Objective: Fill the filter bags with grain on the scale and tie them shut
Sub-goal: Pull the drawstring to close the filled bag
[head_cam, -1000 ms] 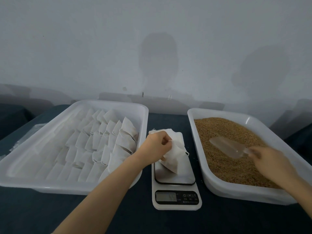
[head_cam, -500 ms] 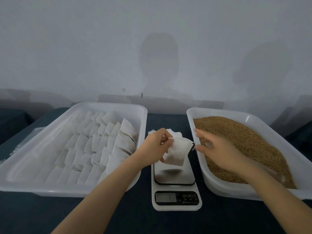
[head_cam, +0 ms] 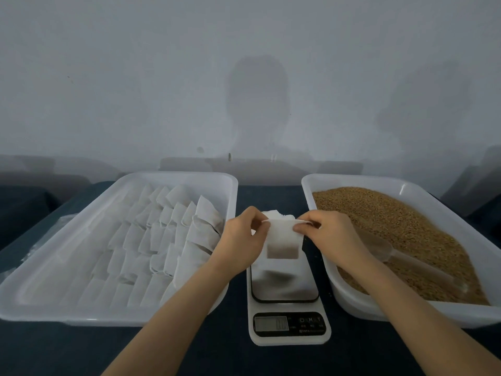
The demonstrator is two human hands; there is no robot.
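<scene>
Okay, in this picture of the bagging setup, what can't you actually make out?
Head view, scale display: digits too small and blurred to read.
Head view, filter bag string ends: hidden under the pinching fingers of the left hand and right hand.
Head view, scoop in the grain tray: translucent, outline faint against the grain.

The digits on the scale's (head_cam: 284, 290) display (head_cam: 270, 323) are too blurred to read. At the lower left and right edges of the frame, the bag tray (head_cam: 16, 308) and the grain tray (head_cam: 485, 318) are cut off. In the grain, the clear scoop (head_cam: 401, 256) is faint and passes partly behind the right forearm. The left hand (head_cam: 241, 240) and right hand (head_cam: 330, 234), pinching the filter bag (head_cam: 283, 240), hide most of the white stack (head_cam: 276, 214) behind it.
</scene>
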